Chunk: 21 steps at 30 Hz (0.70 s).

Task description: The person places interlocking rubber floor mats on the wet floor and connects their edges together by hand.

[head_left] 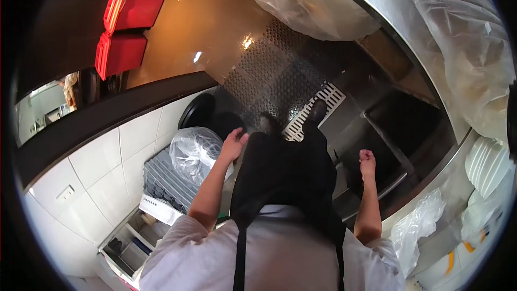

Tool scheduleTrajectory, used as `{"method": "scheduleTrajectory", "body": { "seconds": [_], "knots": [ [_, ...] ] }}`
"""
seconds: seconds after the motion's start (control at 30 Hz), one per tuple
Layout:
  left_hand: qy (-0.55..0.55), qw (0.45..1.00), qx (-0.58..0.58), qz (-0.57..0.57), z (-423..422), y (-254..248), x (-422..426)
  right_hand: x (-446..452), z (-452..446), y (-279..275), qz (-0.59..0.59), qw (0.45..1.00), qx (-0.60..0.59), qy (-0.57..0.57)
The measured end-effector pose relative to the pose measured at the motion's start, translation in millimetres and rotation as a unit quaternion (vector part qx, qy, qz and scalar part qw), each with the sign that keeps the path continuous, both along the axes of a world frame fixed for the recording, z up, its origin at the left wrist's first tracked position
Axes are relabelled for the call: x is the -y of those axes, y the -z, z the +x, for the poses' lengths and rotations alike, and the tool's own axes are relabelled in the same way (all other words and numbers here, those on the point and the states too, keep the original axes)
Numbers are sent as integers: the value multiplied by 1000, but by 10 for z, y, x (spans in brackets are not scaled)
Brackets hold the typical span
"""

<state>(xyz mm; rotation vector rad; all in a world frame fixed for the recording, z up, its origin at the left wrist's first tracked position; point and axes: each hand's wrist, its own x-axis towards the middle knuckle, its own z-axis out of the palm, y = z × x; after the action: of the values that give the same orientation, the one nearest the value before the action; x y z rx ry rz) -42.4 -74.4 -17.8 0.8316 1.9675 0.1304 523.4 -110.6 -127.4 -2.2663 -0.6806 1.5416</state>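
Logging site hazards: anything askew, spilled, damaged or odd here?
Nothing clearly damaged or askew. The floor has bright shiny patches near the textured floor section; wet or just glare, can't tell. A clear bag sits loosely against grey trays.

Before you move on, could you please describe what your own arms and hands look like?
My left hand and right hand are bare; I can make out no gloves, rings or watch. The forearms are uncovered too. Short, loose, pale sleeves cover the upper arms, matching the shirt.
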Motion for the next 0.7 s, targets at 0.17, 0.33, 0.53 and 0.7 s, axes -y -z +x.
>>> {"method": "scheduleTrajectory", "body": {
  "seconds": [0.17,0.33,0.53,0.7],
  "knots": [
    [124,991,33,-35,-57,487,-676,-461,-564,-100,41,999,27,-13],
    [353,925,-42,-133,-4,2366,-1390,-1550,-1391,1056,57,984,88,-141],
    [422,901,-104,6,611,4831,-2120,-2864,-2156,3590,156,861,162,-456],
    [378,885,-213,170,903,6069,-2624,-3768,-2933,4511,137,753,208,-609]
  ]
}}
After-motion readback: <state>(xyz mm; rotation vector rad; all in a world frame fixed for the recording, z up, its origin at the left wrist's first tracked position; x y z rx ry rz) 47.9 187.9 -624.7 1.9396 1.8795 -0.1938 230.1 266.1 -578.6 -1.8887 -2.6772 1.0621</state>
